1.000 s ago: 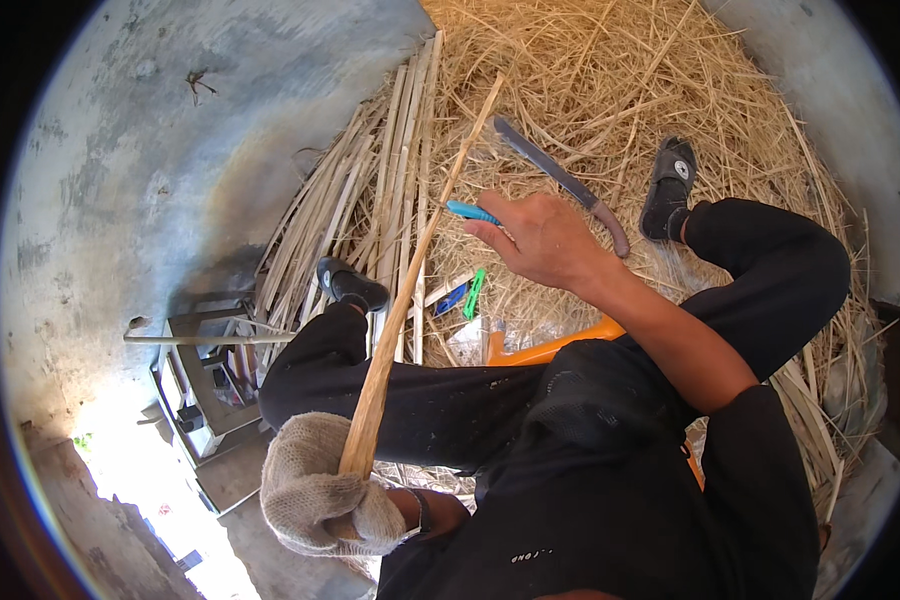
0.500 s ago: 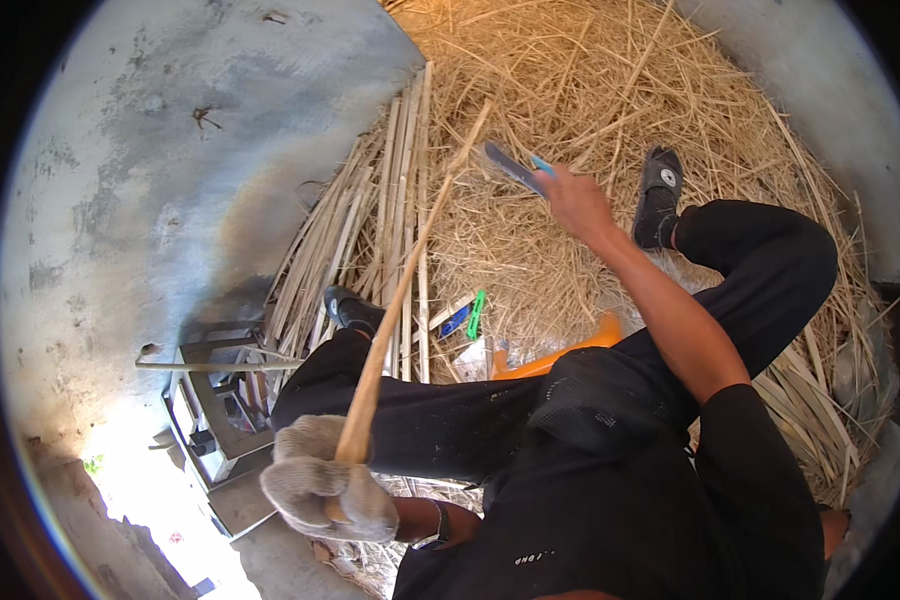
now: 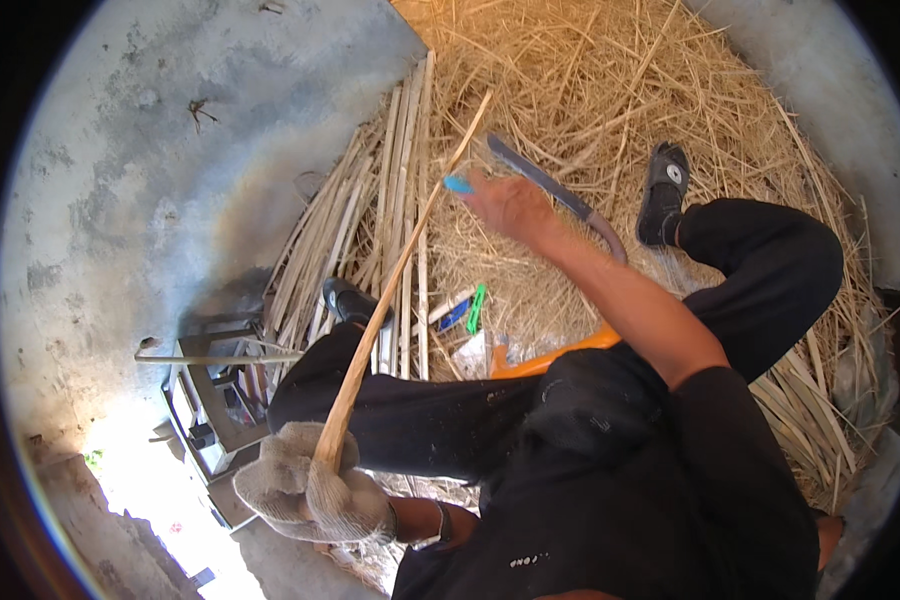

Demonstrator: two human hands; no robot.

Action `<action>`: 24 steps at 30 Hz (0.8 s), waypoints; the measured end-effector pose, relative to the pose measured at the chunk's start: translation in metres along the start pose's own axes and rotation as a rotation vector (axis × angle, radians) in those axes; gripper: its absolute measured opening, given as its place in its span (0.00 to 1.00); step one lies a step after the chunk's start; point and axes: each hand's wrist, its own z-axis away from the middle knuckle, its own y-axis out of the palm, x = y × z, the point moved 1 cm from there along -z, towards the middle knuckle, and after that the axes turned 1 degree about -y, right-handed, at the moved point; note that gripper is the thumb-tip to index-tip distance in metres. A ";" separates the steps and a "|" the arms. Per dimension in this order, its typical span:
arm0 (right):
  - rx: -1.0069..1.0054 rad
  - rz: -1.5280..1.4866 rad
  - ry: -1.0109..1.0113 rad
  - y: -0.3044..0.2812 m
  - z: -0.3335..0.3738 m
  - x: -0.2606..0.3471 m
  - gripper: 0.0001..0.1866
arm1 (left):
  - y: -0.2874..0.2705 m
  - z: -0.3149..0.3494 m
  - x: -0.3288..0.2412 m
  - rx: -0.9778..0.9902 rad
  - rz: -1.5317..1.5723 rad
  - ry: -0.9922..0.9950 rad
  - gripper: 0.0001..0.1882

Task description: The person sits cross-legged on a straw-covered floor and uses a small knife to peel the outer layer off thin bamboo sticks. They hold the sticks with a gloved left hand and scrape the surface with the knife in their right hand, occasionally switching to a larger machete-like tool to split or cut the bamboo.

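Observation:
My left hand (image 3: 315,490), in a grey-beige knitted glove, is wrapped round the thick end of a long, thin wooden stick (image 3: 385,305). The stick slants up and away to a pointed far tip. My bare right hand (image 3: 515,210) is closed beside the upper part of the stick. A small light-blue thing (image 3: 458,185) shows at its fingertips, against the stick; whether it is held or worn on a finger I cannot tell. Behind that hand is a sickle-like knife (image 3: 538,175) with a dark blade and curved brown handle, its middle partly close to my wrist.
Straw-like shavings (image 3: 590,90) cover the floor ahead. Long split strips (image 3: 400,190) lie along the left wall (image 3: 170,150). Between my feet are a green clip-like thing (image 3: 477,308), a blue thing (image 3: 454,316) and an orange frame (image 3: 560,355). A box-like wooden frame (image 3: 215,400) stands left.
My right hand has moved left from the knife to the stick, uncovering the knife's handle. My left hand and the stick's thick end have shifted slightly left and nearer me.

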 end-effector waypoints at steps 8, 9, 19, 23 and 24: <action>0.189 0.172 0.769 0.023 0.022 -0.176 0.16 | 0.023 -0.016 -0.024 -0.264 0.085 -0.270 0.08; 0.160 0.156 0.881 -0.002 0.028 -0.156 0.17 | 0.017 -0.004 -0.019 -0.318 0.072 -0.298 0.07; 0.318 -0.501 0.188 -0.070 -0.004 -0.016 0.28 | 0.006 -0.007 -0.010 -0.134 0.169 -0.246 0.13; 0.256 -0.373 0.154 -0.051 -0.003 0.012 0.27 | 0.005 -0.007 -0.012 -0.083 0.162 -0.185 0.14; 0.229 -0.364 0.186 -0.045 -0.004 0.015 0.26 | 0.006 -0.008 -0.013 -0.095 0.192 -0.210 0.14</action>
